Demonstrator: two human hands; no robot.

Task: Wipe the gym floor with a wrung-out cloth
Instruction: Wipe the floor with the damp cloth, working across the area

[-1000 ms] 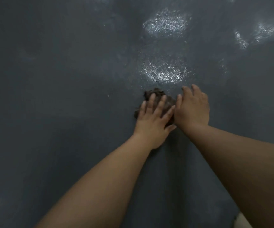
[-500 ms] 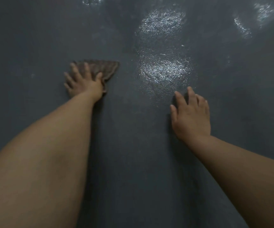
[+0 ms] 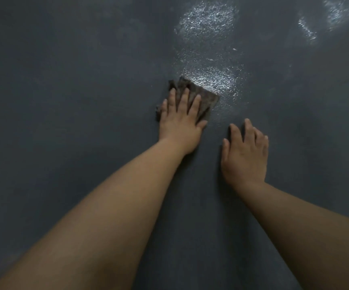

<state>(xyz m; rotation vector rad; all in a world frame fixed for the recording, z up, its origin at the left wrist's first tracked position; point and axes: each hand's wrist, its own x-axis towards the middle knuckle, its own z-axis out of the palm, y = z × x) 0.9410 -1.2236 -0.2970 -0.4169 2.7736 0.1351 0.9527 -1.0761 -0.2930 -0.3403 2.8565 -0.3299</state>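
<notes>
Left hand (image 3: 180,120) presses flat, fingers spread, on the brown cloth (image 3: 206,97) (bunched at 12 o'clock of centre) to drag it. Right hand (image 3: 244,151), open-palmed at its 4 o'clock, braces on the gym floor (image 3: 64,80).

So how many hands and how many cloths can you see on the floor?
Hands: 2, the left hand pressing flat on the cloth, the right hand flat on the bare floor
Brown cloths: 1, the cloth
Total: 3
</notes>
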